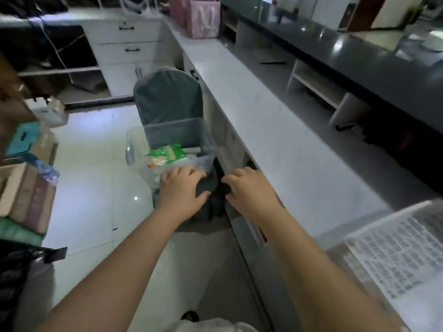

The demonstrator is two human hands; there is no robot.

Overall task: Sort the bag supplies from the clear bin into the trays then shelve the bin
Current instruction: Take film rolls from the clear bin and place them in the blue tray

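Observation:
A clear bin [134, 149] stands on the seat of a grey-covered chair [167, 97] beside the white counter. Inside it lie green bag packets [167, 152] and a white roll [191, 150]. My left hand [181, 188] rests at the bin's near rim, fingers spread over the edge and thumb apart above the dark seat front. My right hand [249, 188] hovers just right of the bin's near corner, at the counter edge, fingers spread and holding nothing. A white lattice tray [395, 255] sits on the counter at the lower right.
The long white counter [263, 116] runs along the right, with pink gift bags [203, 17] at its far end. Cardboard boxes [28, 188] and a water bottle [46, 168] are stacked at the left. White drawers [127, 44] stand at the back, and the tiled floor lies between.

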